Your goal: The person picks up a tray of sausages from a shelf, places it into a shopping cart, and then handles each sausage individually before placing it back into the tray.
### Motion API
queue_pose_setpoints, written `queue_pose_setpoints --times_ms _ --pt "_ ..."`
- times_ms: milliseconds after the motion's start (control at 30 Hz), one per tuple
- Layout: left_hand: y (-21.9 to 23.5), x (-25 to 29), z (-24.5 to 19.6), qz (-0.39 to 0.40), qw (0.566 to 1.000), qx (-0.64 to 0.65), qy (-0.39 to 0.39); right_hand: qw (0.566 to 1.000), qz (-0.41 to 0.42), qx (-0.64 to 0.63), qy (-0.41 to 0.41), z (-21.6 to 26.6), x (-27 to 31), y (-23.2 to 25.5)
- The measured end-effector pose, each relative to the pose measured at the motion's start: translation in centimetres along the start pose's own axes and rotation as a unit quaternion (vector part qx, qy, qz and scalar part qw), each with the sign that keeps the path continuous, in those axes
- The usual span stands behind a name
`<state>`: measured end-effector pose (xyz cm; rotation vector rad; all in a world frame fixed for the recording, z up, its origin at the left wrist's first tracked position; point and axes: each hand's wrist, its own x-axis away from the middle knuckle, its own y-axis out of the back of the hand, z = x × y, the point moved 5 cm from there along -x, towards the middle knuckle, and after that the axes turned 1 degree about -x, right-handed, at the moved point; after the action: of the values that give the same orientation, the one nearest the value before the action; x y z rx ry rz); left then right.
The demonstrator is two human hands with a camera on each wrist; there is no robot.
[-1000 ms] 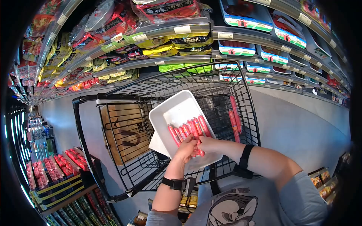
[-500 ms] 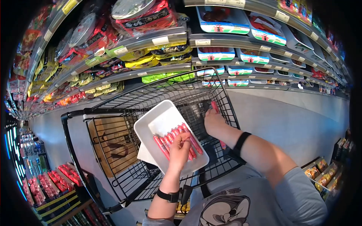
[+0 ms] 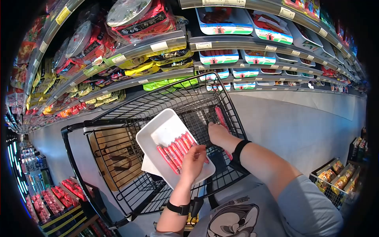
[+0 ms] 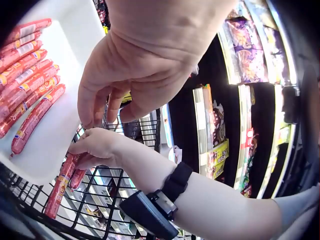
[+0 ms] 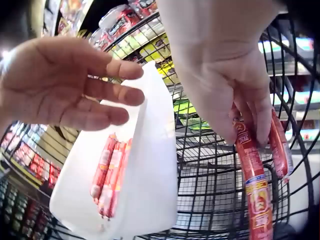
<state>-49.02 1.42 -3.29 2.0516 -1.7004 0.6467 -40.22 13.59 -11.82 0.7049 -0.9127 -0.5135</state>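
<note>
A white tray [image 3: 156,128] sits tilted across the shopping cart, holding a row of red-wrapped sausages [image 3: 172,155]. Above its near right side is my left hand [image 3: 192,164], fingers loosely bent and nothing between them; the right wrist view shows its fingers [image 5: 120,94] spread apart. Over at the cart's right side, my right hand [image 3: 221,134] pinches a red-wrapped sausage [image 5: 257,192] between thumb and fingers. Another sausage [image 5: 280,147] lies right beside it against the wire mesh. In the left wrist view, the right hand [image 4: 100,146] covers the upper ends of both.
Black wire walls of the cart [image 3: 233,118] surround the tray. A brown paper bag [image 3: 108,158] is at the cart's left side. Beyond it run store shelves [image 3: 162,41] with bagged foods and trays. Red packages [image 3: 71,189] fill a stand at lower left, and a snack rack [image 3: 335,181] stands at right.
My hands were together over the sausages in the tray. The right hand has moved away to the sausages at the cart's right side; the left has drawn slightly back from the row.
</note>
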Motion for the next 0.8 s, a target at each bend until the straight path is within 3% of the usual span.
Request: queue_pose_setpoints --times_ms 100,167,233,300,367,400,467,500,567,600,667,700,800 --pt "0.2 0.1 -0.2 -0.015 1.0 0.022 0.01 0.996 -0.017 -0.02 0.086 2.7 1.0 4.0" --pt "0.3 0.4 -1.2 -0.084 0.994 0.01 -0.071 0.992 -0.021 -0.023 0.126 6.1 3.1 9.4" --pt "-0.2 0.8 -2.4 -0.082 0.992 0.008 -0.093 0.982 0.098 -0.107 0.124 8.8 4.9 13.0" --pt "-0.1 1.2 -3.8 -0.078 0.99 0.005 -0.117 0.973 0.084 -0.127 0.174 10.2 5.5 14.0" --pt "-0.3 1.6 -4.2 0.033 0.997 -0.052 -0.053 0.961 0.07 -0.147 0.224 11.2 6.5 15.0" --pt "-0.3 1.9 -4.9 0.032 0.997 -0.055 -0.053 0.953 0.056 -0.189 0.23 11.7 7.1 15.7" --pt "-0.1 2.6 -6.0 0.021 0.987 0.156 -0.035 0.931 0.032 -0.28 0.233 12.0 7.8 16.2" --pt "0.2 2.7 -6.2 0.012 0.987 0.153 -0.037 0.928 0.035 -0.282 0.241 11.6 7.9 15.7" --pt "1.9 3.3 -6.3 -0.093 0.956 0.266 -0.078 0.898 -0.065 -0.326 0.287 10.5 8.2 15.6" --pt "2.4 3.5 -6.5 -0.094 0.942 0.306 -0.104 0.894 -0.059 -0.33 0.296 10.2 8.7 15.6" --pt "3.0 4.2 -7.4 -0.139 0.927 0.331 -0.109 0.901 0.055 -0.336 0.27 9.6 9.6 14.9" --pt "3.4 4.5 -7.6 -0.171 0.91 0.358 -0.116 0.887 0.043 -0.357 0.29 9.4 10.2 14.3" --pt "3.4 4.9 -8.1 -0.163 0.904 0.377 -0.123 0.888 0.077 -0.372 0.26 9.2 11.1 13.8"
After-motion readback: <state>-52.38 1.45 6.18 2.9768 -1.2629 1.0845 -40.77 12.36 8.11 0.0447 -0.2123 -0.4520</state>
